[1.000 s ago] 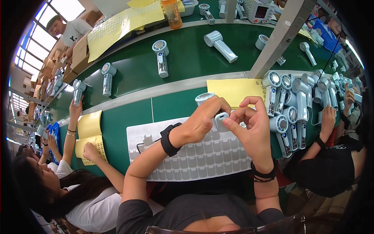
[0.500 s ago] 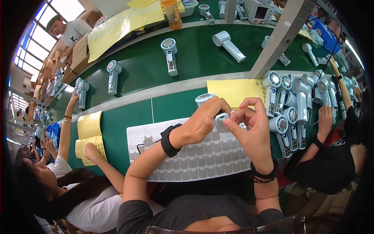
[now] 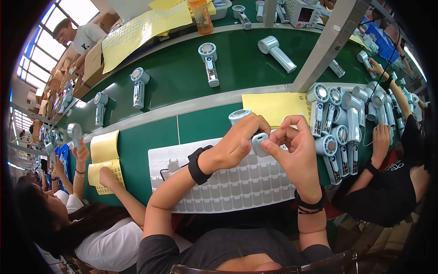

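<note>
My left hand [image 3: 238, 140] is wrapped round a light blue handheld fan [image 3: 239, 116]; its round head shows beyond my knuckles and its handle end points toward my right hand. The fingers hide most of the handle. With thumb and fingers drawn together, my right hand [image 3: 294, 153] presses its thumb against the edge of the handle's end, which has a small slot. Whether a thin piece lies under that thumb cannot be made out. Below both hands lies a white sheet [image 3: 219, 205] with rows of grey, tab-shaped stickers.
Handheld fans [image 3: 329, 146] stand clustered to my right. Beyond a metal rail, more fans lie on the green belt [image 3: 173, 73]. A yellow sheet [image 3: 273, 107] lies ahead, a yellow booklet [image 3: 104, 148] at left. A metal post [image 3: 331, 45] rises at right. Co-workers sit on both sides.
My hands and the fan have hardly moved. The fans on the belt have shifted right. The co-worker at left has lifted a fan off the belt; the one at right reaches to another fan.
</note>
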Demonstrator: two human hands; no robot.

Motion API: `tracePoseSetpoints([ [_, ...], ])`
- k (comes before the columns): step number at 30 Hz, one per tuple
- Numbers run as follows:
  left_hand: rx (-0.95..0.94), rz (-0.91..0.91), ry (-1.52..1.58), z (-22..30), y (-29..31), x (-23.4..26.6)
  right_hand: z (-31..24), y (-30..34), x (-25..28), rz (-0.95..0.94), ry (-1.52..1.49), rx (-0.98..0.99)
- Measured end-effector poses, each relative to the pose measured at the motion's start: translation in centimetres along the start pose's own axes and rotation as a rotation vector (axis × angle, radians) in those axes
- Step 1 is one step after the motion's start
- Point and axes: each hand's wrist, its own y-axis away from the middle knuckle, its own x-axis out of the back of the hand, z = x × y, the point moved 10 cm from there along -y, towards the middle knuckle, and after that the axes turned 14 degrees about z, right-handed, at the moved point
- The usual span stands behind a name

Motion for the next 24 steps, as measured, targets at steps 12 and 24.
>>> tracePoseSetpoints([
  [12,-0.006,0.016,0.000,-0.3,-0.1,0.1,-1.1,0.3,0.0,0.090,0.163,0.147],
  [24,-0.325,-0.168,-0.378,3.8,-0.7,-1.3,-0.6,-1.5,2.8,0.069,0.599,0.417],
])
